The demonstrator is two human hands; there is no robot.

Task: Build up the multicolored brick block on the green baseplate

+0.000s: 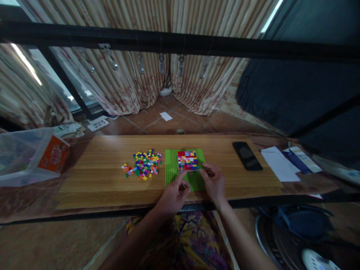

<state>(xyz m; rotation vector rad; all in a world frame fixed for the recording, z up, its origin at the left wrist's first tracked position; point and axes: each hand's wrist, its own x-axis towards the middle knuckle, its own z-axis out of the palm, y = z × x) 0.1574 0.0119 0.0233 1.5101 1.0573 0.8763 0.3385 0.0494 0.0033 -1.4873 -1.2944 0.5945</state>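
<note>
Far left, on the darker ledge: a clear plastic bag (pixel 19 157) with an orange printed card (pixel 54 154) inside. On the long pale wooden surface (pixel 98 176), left of centre: a loose heap of small multicoloured plastic bricks (pixel 143 164), spread flat, well apart from the bag. Just right of the heap: a square green studded baseplate (pixel 172 165), lying flat, with a block of red, pink, yellow and blue bricks (pixel 187 160) pressed onto its upper right part. Left hand (pixel 172 197) at the near edge of the baseplate, thumb and forefinger pinched together, grip closed on something too small to make out, possibly a single brick. Right hand (pixel 214 183) just beside it, fingertips (pixel 204 171) touching the near right corner of the brick block, grip loose, fingers slightly apart and curled, nothing seen clamped. Both hands close together, not touching. Further right on the surface: a black smartphone (pixel 247 155), face up, well apart from the baseplate. Beyond it, at the right end: white paper sheets (pixel 279 165) and a dark blue leaflet (pixel 295 159). Below the surface edge: a lap in patterned purple and yellow cloth (pixel 188 240).
</note>
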